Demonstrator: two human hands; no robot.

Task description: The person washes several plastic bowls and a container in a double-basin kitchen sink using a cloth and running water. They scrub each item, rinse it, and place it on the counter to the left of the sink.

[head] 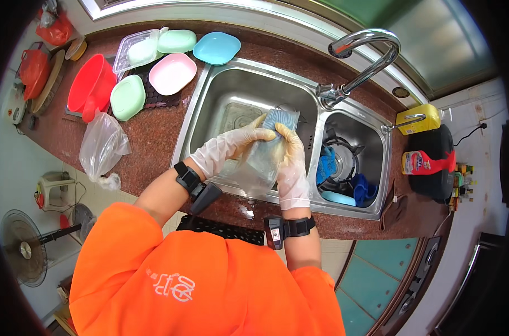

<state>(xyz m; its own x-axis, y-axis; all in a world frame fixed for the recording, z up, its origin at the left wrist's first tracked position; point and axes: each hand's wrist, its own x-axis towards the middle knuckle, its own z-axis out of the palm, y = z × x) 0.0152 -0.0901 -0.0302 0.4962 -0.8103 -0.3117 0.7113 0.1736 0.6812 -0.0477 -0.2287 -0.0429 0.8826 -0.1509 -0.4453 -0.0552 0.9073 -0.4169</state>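
My left hand, in a translucent glove, grips what looks like a clear plastic container above the large basin of the steel sink. Its near end is blurred. From the other side my right hand, gloved too, holds the same container. A blue-and-white striped cloth is at the container's far end, by both thumbs. I cannot tell how much of the cloth each hand holds. Behind my hands, the basin floor is partly hidden.
The chrome faucet arches over the divider. In the smaller basin lie a pot rack, a blue cloth and a light-blue lid. Dishes, including a pink one, and a red dipper stand left. A spray bottle is right.
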